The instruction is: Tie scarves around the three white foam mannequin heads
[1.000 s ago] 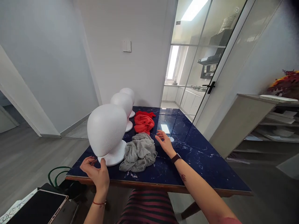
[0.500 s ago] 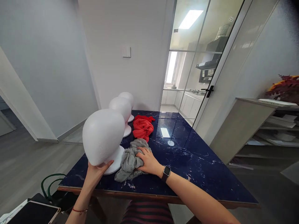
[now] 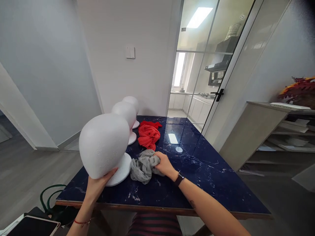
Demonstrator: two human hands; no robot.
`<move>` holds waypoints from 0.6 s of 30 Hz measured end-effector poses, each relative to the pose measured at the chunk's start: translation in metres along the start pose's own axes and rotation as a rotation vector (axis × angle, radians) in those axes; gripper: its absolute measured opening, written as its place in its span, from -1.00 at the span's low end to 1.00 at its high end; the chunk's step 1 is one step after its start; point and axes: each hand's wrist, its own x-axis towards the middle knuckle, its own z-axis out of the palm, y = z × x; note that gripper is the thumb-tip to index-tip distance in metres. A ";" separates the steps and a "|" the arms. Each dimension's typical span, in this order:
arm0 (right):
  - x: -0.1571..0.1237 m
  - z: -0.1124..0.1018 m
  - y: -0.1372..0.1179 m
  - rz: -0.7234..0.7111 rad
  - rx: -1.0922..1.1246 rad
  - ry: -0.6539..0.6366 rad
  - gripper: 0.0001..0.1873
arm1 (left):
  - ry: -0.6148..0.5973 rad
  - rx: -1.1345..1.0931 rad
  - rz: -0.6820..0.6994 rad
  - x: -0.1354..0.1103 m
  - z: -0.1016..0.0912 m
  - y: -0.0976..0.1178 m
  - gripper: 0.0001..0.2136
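A white foam head form (image 3: 104,144) stands on its round base at the near left of the dark blue marble table (image 3: 201,177). My left hand (image 3: 97,184) cups the underside of this head form from the front. My right hand (image 3: 164,165) is closed on a crumpled grey cloth (image 3: 143,165) that lies just right of the base. Behind it stand two more white head forms (image 3: 125,113), with a bunched red cloth (image 3: 147,135) beside them.
A glass sliding door (image 3: 209,72) rises behind the table's far right corner. A low shelf unit (image 3: 270,131) with papers stands at the right. A dark tablet (image 3: 31,226) and a green-handled bag (image 3: 50,196) sit at the lower left, below the table's edge.
My right hand came down from above the table onto the grey cloth and bunched it in a grip. My left hand rose from the table edge to cup the nearest head form.
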 end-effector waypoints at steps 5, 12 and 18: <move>0.023 -0.076 0.032 0.227 0.546 0.457 -0.82 | -0.075 -0.109 -0.059 -0.014 0.031 0.034 -0.47; 0.007 -0.171 0.060 0.209 0.708 0.723 -0.63 | -0.310 -0.226 0.043 -0.034 0.134 0.054 -0.35; -0.007 -0.177 0.083 0.185 0.271 0.826 -0.60 | -0.303 -0.174 0.200 -0.050 0.195 0.044 -0.15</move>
